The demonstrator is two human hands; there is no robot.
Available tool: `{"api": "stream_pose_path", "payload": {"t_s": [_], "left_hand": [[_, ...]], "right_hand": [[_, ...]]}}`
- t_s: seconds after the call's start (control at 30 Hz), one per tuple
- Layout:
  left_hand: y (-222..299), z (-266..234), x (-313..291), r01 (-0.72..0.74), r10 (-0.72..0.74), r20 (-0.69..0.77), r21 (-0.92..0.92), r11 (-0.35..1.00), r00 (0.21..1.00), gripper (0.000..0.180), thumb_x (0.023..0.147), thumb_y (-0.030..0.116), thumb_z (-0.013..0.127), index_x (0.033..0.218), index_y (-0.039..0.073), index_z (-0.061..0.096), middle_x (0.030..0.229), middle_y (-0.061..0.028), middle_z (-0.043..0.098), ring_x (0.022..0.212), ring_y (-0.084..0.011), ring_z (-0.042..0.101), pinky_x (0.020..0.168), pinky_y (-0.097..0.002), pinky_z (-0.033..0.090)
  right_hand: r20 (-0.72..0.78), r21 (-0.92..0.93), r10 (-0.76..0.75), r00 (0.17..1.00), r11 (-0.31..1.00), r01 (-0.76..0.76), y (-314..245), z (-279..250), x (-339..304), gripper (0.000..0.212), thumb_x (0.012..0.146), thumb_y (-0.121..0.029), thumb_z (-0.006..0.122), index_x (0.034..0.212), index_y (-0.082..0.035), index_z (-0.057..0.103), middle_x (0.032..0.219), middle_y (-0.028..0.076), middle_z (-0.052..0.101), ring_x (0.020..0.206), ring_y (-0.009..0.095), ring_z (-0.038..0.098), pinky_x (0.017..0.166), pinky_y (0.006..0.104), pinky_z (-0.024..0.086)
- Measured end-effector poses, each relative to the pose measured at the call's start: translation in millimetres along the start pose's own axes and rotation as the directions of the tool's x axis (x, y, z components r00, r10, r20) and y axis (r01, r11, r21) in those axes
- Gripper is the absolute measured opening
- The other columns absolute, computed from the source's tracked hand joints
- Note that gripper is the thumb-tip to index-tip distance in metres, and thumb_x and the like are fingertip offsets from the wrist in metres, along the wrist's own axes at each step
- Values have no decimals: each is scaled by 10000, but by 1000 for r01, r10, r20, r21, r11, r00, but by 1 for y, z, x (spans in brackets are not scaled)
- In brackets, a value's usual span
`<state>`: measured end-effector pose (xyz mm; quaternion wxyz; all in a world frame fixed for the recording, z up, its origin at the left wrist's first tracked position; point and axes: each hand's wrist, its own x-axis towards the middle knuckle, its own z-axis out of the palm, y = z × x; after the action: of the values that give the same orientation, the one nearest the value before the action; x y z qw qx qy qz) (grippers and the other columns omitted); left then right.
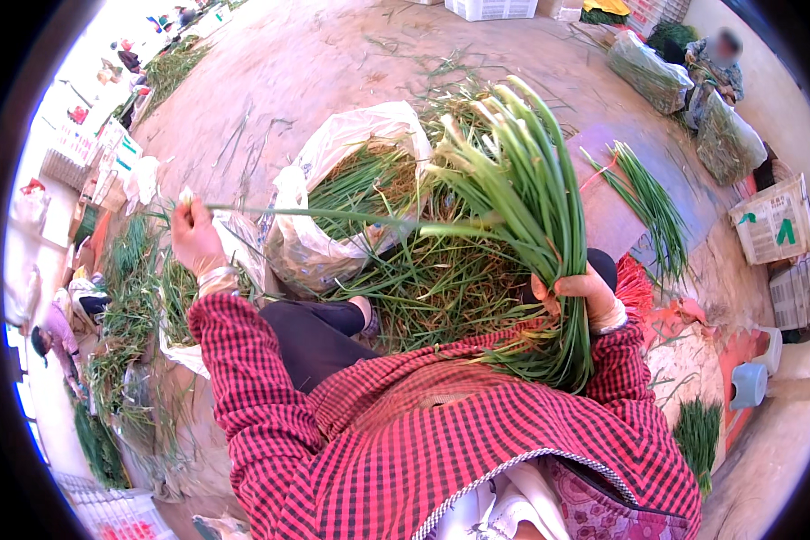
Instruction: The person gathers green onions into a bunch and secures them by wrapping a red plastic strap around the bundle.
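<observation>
Green: one bunch [522,216], one strand [324,214]

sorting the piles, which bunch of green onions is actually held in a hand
The upright bunch, gripped by the right hand; the bunch on the mat lies loose, untouched.

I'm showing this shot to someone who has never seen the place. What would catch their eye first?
The thick bunch of green onions fanning up at centre, gripped low by the right hand. The left hand pulls one long leaf sideways from it, above an open white plastic bag heaped with green trimmings.
</observation>
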<state>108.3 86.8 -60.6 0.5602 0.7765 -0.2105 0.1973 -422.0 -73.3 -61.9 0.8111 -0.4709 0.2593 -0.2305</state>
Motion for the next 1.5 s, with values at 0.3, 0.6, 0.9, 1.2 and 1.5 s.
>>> {"api": "stream_pose_path", "payload": {"t_s": [0.3,0.6,0.9,1.2,1.5], "left_hand": [[75,18,-91,363,-70,706,-274,891,705,426,876,262,685,1228,40,594,909,-54,703,792,-106,639,695,-248,495],[185,62,-145,549,339,870,-490,677,357,450,931,123,628,1353,32,500,1236,-95,599,1071,-173,599,936,-310,477],[150,74,-158,880,496,837,-398,261,231,813,876,357,684,1491,25,267,1539,-151,316,1435,-269,284,1182,-430,215],[137,64,-179,929,321,921,-299,216,222,666,912,422,646,1402,26,431,1273,-144,588,1155,-260,588,1027,-395,451],[119,63,-196,968,446,860,-241,-71,247,863,834,383,706,1506,63,269,1403,-260,459,1257,-360,513,1051,-482,442]], "right_hand": [[11,-82,-50,999,995,51,-2,1,6,623,671,-309,696,1175,22,539,872,139,654,611,161,560,530,256,435],[78,-51,28,997,998,-24,5,10,5,665,640,-272,731,1207,11,529,829,163,640,552,174,548,474,266,422],[23,-389,-139,990,911,137,3,18,26,399,771,-64,712,1144,-10,583,924,80,668,738,117,611,665,261,499],[123,-950,-242,962,250,184,33,63,18,936,771,-330,781,1492,-28,267,1229,255,592,1068,367,641,883,372,522],[254,-760,95,962,635,138,32,56,15,642,900,-470,649,1326,-10,510,1078,203,672,1015,306,667,887,371,503]]}}
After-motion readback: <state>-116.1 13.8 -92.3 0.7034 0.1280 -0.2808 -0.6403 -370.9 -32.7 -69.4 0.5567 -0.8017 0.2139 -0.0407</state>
